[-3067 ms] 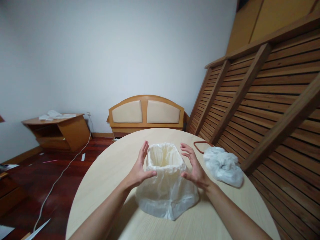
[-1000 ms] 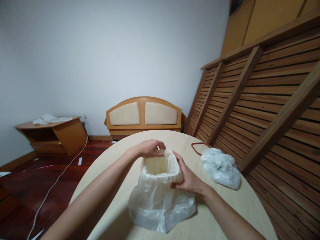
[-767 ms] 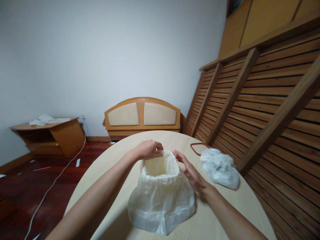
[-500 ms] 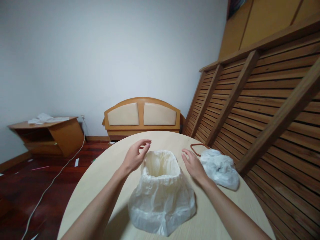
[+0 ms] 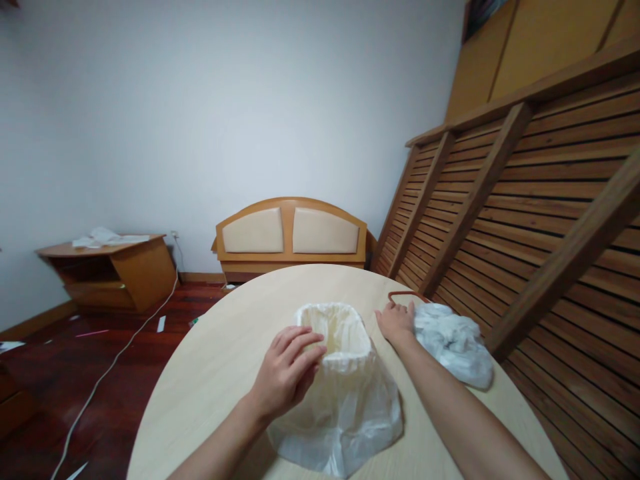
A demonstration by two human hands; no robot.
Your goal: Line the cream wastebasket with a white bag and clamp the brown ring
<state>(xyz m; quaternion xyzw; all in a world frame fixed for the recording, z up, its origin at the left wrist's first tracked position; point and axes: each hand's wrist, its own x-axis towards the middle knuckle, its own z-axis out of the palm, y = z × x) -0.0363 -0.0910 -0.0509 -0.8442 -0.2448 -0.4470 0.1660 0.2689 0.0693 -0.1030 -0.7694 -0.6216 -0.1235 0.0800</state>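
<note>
A bin (image 5: 345, 327) lined with a thin white plastic bag stands upright on the round table, with the bag folded over its rim and hanging loosely around its sides. My left hand (image 5: 290, 367) is at the bin's near left rim, fingers slightly bent and apart, its thumb mostly hidden. Further right, my right hand (image 5: 396, 321) lies palm down with fingers spread, reaching over the near side of a thin brown loop (image 5: 407, 293). Part of that loop is covered by the fingers. Beside this hand lies a crumpled heap of white plastic bags (image 5: 453, 343).
The pale round table (image 5: 210, 373) has its curved edge at the left and far side. A slatted wooden frame (image 5: 530, 213) leans close along the right. Behind stands a headboard (image 5: 287, 233); a low cabinet (image 5: 125, 273) and a cable (image 5: 117, 357) are at left.
My left hand has come down and nearer, from beside the bin's far left to its near left rim. My right hand has moved away from the bin to the brown loop.
</note>
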